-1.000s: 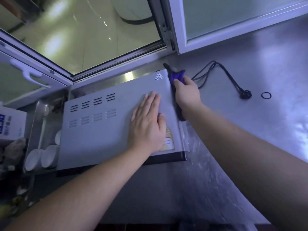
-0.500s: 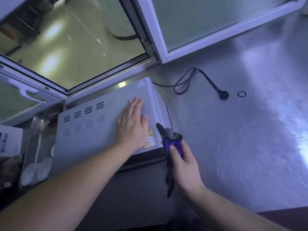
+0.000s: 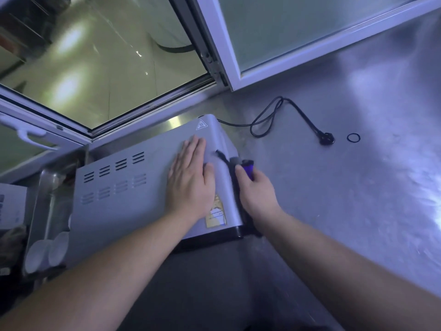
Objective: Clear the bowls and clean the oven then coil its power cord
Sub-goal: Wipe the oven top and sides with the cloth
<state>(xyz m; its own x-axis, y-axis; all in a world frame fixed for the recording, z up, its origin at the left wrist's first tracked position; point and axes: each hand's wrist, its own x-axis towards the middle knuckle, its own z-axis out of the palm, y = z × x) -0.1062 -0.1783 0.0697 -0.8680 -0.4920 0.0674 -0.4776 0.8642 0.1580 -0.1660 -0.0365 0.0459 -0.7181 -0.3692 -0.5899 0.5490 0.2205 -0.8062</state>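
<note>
Oven's (image 3: 133, 187) right side is mostly hidden behind the right grip (image 3: 259, 194) and the dark cloth (image 3: 235, 187) it's holding, and the cloth is too smeared to read. Cord (image 3: 267, 120) vanishes behind the oven's back corner. Left of the left grip (image 3: 191, 185), bowls (image 3: 47, 254) in the tray (image 3: 50, 211) are half covered and blurry. Both arms run off the bottom edge.

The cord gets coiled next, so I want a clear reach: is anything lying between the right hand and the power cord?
Nothing visible: bare counter separates the right hand, gripping a cloth, from the power cord. A small black ring lies beyond the plug.
</note>
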